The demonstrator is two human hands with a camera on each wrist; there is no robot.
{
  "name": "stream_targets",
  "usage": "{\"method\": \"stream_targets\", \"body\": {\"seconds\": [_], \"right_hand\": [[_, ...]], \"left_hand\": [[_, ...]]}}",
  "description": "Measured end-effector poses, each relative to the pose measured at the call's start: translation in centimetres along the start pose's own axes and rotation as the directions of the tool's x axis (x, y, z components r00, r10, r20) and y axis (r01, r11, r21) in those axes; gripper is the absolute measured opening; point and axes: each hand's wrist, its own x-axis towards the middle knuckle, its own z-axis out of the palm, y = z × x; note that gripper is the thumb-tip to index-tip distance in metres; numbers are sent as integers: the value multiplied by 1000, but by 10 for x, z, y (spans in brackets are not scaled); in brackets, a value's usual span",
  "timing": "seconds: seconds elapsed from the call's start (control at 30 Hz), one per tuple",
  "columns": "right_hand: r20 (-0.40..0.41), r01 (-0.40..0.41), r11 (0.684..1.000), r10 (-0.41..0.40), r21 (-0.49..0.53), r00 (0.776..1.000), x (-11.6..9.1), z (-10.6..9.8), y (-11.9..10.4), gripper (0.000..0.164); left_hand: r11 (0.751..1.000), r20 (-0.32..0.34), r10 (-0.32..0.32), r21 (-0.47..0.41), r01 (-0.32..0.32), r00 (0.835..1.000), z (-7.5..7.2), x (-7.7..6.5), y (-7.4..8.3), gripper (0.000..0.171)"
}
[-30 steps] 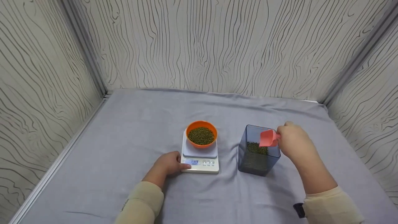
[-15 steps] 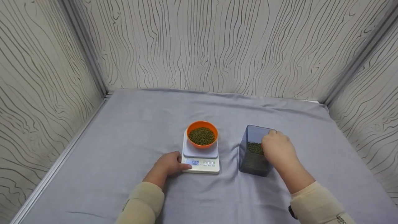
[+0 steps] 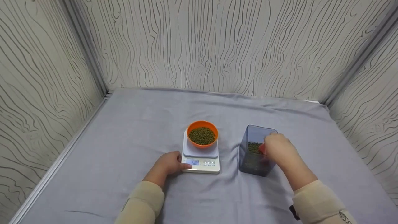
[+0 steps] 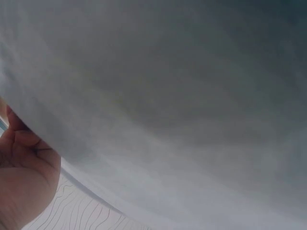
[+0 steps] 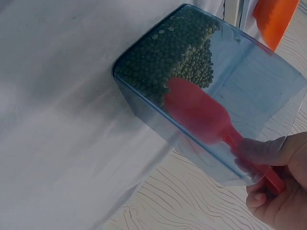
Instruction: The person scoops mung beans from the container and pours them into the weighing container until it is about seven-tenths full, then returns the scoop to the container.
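In the head view my left hand [image 3: 168, 162] holds the left front corner of a white kitchen scale [image 3: 206, 169], thumb on top beside the lit display. An orange bowl [image 3: 195, 125] of green mung beans [image 3: 201, 136] sits on its platform. To the right stands a clear bluish rectangular container [image 3: 253, 169], part filled with mung beans [image 5: 158, 60]. My right hand [image 3: 279, 149] reaches into its top and grips a red scoop [image 5: 199, 110] by the handle. Seen from the right wrist, the scoop's tip touches the beans. The left wrist view shows only part of the left hand [image 4: 29, 167].
A wrinkled grey cloth [image 3: 140, 121] covers the table. Wood-patterned panels [image 3: 199, 46] enclose the back and sides. A gap of cloth lies between the scale and the container.
My right hand has moved left and down, bringing the scoop from above the container's rim into it. The left hand, scale and bowl look unmoved.
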Motion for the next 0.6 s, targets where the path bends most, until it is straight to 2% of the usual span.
{"method": "stream_targets", "body": {"seconds": [0.13,0.2,0.3,0.5,0.6], "right_hand": [[-94,52,999,-51,5,994,0,1,-2,8],[-116,67,998,-65,13,991,1,1,-3,6],[-102,61,998,-58,33,993,3,2,-2,6],[-20,-3,990,6,139,1000,9,7,0,4],[-24,-7,983,12,186,1000,11,13,3,2]], "left_hand": [[1000,10,-19,-9,19,1000,-1,-1,1,44],[1000,16,-26,-12,26,1000,-1,-1,1,44],[1000,17,-26,-13,26,1000,0,-1,1,44],[1000,12,-20,-14,20,1000,0,-1,1,44],[1000,14,-23,-18,24,1000,0,-1,2,44]]}}
